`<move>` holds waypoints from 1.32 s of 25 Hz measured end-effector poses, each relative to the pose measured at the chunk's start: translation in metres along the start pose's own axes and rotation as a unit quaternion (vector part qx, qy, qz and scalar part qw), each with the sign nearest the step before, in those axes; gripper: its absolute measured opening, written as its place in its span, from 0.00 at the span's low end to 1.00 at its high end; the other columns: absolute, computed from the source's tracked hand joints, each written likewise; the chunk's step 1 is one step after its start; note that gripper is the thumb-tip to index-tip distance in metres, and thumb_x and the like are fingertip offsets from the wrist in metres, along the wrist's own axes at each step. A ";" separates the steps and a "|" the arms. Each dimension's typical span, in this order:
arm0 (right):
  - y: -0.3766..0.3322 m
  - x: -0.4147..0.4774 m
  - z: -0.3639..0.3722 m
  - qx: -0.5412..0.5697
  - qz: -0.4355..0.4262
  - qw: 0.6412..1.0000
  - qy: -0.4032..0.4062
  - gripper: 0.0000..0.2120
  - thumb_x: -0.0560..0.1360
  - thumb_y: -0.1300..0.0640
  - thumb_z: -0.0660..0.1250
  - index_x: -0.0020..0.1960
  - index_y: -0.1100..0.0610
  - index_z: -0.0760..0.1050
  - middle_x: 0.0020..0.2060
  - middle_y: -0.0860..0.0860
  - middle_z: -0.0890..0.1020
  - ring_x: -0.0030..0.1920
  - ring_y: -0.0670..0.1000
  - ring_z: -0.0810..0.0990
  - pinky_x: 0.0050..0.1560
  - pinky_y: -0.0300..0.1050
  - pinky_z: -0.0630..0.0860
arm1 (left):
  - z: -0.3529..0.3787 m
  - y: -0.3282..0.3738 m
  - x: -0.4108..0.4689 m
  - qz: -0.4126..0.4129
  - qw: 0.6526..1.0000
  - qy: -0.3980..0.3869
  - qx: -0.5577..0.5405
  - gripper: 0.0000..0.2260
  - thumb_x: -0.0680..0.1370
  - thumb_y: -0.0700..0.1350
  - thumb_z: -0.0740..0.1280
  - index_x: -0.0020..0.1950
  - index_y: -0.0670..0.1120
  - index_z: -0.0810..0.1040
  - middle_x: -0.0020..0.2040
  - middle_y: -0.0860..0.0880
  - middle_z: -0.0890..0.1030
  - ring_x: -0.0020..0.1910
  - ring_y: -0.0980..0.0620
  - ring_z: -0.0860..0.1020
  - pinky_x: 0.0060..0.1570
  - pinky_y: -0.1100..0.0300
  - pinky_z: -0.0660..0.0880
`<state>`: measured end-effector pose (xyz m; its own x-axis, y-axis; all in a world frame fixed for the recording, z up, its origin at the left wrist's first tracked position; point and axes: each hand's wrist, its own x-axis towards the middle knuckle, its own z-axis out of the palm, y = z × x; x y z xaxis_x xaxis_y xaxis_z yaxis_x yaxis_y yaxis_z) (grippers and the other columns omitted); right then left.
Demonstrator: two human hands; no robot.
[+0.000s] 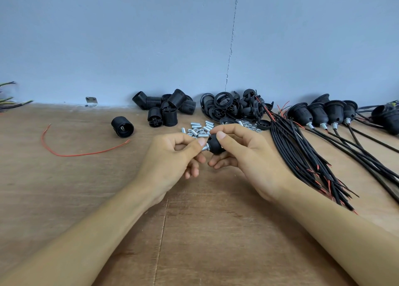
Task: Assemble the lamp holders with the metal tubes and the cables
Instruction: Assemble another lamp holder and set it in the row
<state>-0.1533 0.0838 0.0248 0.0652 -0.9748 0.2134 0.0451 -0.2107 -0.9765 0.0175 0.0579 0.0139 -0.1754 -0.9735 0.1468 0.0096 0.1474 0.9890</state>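
Above the middle of the wooden counter (86, 188), the right hand (244, 154) grips a black lamp holder cap (213, 146) between curled thumb and fingers, while the left hand (170, 156) pinches the metal tube (204, 148) sticking out of the cap's left end. Loose tubes and nuts (199, 129) lie just beyond them. A bundle of black cables (302, 154) fans out to the right, and holder bodies (168, 108) are piled far back against the wall.
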 end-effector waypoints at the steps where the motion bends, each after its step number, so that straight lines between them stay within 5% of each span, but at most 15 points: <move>1: 0.000 0.000 0.000 0.003 0.001 1.000 0.000 0.08 0.82 0.60 0.62 0.57 0.61 0.77 0.41 0.57 0.81 0.35 0.55 0.83 0.41 0.45 0.83 | 0.000 0.000 0.000 0.009 1.000 0.002 -0.004 0.06 0.78 0.42 0.73 0.43 0.40 0.83 0.32 0.45 0.83 0.24 0.53 0.75 0.23 0.65 0.69; 7: 0.000 0.001 0.000 0.019 0.012 1.000 0.005 0.09 0.83 0.59 0.62 0.58 0.62 0.77 0.43 0.57 0.81 0.36 0.56 0.83 0.40 0.45 0.83 | -0.002 -0.001 -0.001 0.083 0.995 0.009 0.044 0.03 0.76 0.42 0.76 0.43 0.45 0.84 0.36 0.45 0.85 0.29 0.52 0.79 0.30 0.61 0.76; 12: 0.000 0.001 -0.003 0.014 -0.006 1.000 0.010 0.08 0.82 0.59 0.62 0.57 0.60 0.78 0.41 0.55 0.81 0.37 0.55 0.84 0.44 0.47 0.83 | 0.000 0.001 -0.001 -0.037 0.999 -0.022 0.031 0.18 0.81 0.55 0.67 0.44 0.41 0.81 0.33 0.45 0.83 0.22 0.52 0.73 0.21 0.63 0.66; 16: 0.001 0.001 -0.003 0.008 -0.010 1.000 -0.003 0.08 0.82 0.60 0.62 0.58 0.60 0.78 0.40 0.56 0.82 0.37 0.54 0.83 0.42 0.45 0.82 | 0.001 0.004 -0.002 -0.067 0.996 -0.055 -0.003 0.17 0.81 0.52 0.67 0.39 0.41 0.81 0.29 0.46 0.80 0.19 0.54 0.69 0.19 0.66 0.61; 21: 0.000 0.001 -0.004 0.014 0.010 1.000 -0.005 0.08 0.82 0.59 0.63 0.56 0.60 0.78 0.38 0.54 0.82 0.35 0.55 0.83 0.40 0.44 0.81 | -0.003 0.000 -0.002 0.024 0.996 -0.046 0.069 0.09 0.80 0.46 0.70 0.41 0.44 0.82 0.30 0.49 0.81 0.21 0.54 0.73 0.22 0.67 0.66; 28: -0.001 0.003 -0.006 0.057 0.071 0.996 -0.017 0.10 0.82 0.58 0.63 0.57 0.63 0.78 0.41 0.56 0.82 0.34 0.55 0.82 0.37 0.44 0.81 | -0.005 -0.008 -0.005 0.209 0.944 0.001 0.254 0.06 0.79 0.44 0.71 0.42 0.49 0.80 0.32 0.54 0.82 0.23 0.55 0.79 0.29 0.68 0.71; 33: 0.000 0.004 -0.006 0.069 0.076 0.995 -0.012 0.10 0.82 0.58 0.62 0.56 0.62 0.78 0.40 0.55 0.82 0.33 0.54 0.81 0.37 0.44 0.80 | -0.005 -0.003 -0.006 0.151 0.969 -0.022 0.196 0.06 0.80 0.50 0.72 0.43 0.51 0.82 0.33 0.50 0.83 0.24 0.52 0.79 0.26 0.64 0.73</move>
<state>-0.1593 0.0794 0.0253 0.1051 -0.9923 0.0651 0.1691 -0.0467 -0.9845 0.0231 0.0619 0.0100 -0.2640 -0.8690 0.4185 -0.3059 0.4869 0.8181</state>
